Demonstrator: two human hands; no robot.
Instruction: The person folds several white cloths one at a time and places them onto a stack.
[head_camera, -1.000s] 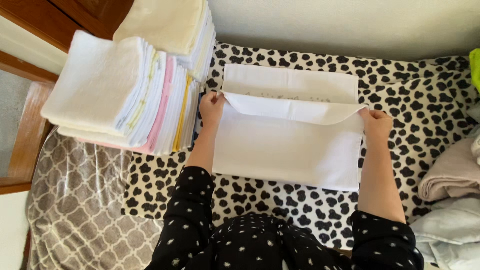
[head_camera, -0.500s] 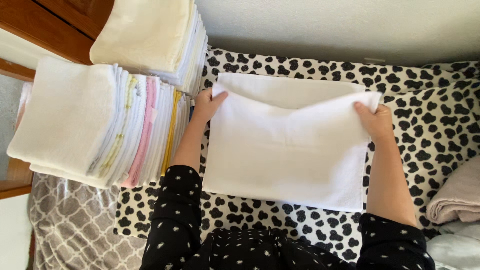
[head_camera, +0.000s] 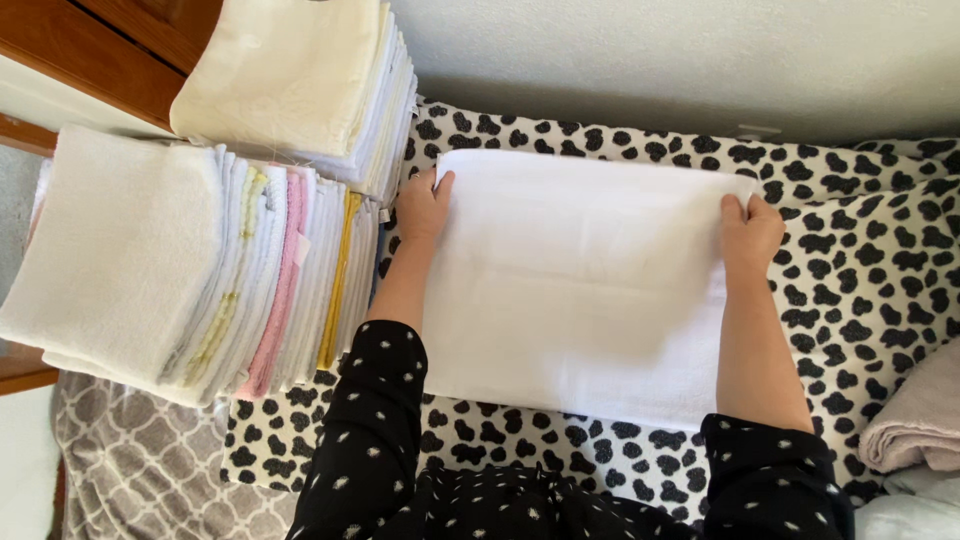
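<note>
A white towel (head_camera: 580, 285) lies folded in half on a black-and-white spotted blanket (head_camera: 860, 270). My left hand (head_camera: 424, 205) pinches the towel's far left corner. My right hand (head_camera: 750, 230) pinches its far right corner. Both hands rest low on the cloth, with the top layer lying flat on the layer beneath and their far edges together. My sleeves are black with small white dots.
Two stacks of folded towels stand to the left: a near stack (head_camera: 190, 265) with white, pink and yellow edges, and a cream stack (head_camera: 300, 85) behind it. A beige folded cloth (head_camera: 915, 420) lies at the right. A wall runs along the far side.
Both hands carried the towel's near edge away from me and laid it on the far edge, folding the towel in half. The view shifted slightly.
</note>
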